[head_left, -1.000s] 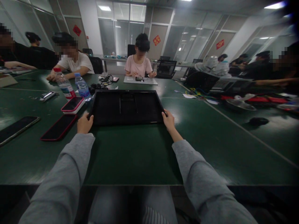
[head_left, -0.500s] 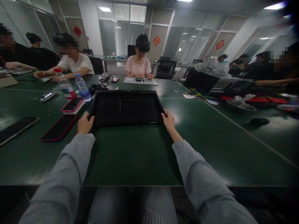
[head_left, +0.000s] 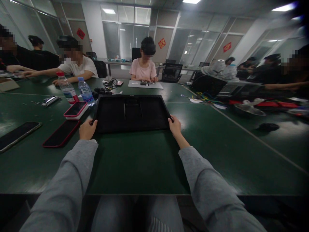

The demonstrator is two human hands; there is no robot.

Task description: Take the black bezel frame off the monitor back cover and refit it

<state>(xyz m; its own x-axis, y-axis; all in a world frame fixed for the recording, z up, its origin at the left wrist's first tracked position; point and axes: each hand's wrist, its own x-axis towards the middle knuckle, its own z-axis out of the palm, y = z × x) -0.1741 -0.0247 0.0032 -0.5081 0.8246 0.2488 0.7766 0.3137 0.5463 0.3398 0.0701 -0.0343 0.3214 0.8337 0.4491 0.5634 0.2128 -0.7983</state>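
A wide black monitor (head_left: 111, 112) with a raised rim and two thin upright lines near its middle is at the centre of the green table (head_left: 137, 161). My left hand (head_left: 88, 129) is closed around its near left edge, thumb on the rim. At the near right edge, my right hand (head_left: 175, 125) grips the frame in the same way. The fingers beneath the frame are hidden on both sides. Whether the monitor rests fully on the tabletop, I cannot tell.
Left of the monitor are a phone with a red edge (head_left: 61, 133), a pink-edged device (head_left: 76, 110), a dark phone (head_left: 18, 135) and two bottles (head_left: 86, 91). A person (head_left: 143, 69) sits opposite. Cables and a metal bowl (head_left: 249, 110) lie to the right.
My hands keep their hold on the monitor, which looks almost unmoved. The co-worker in white at the left has reached an arm further left.
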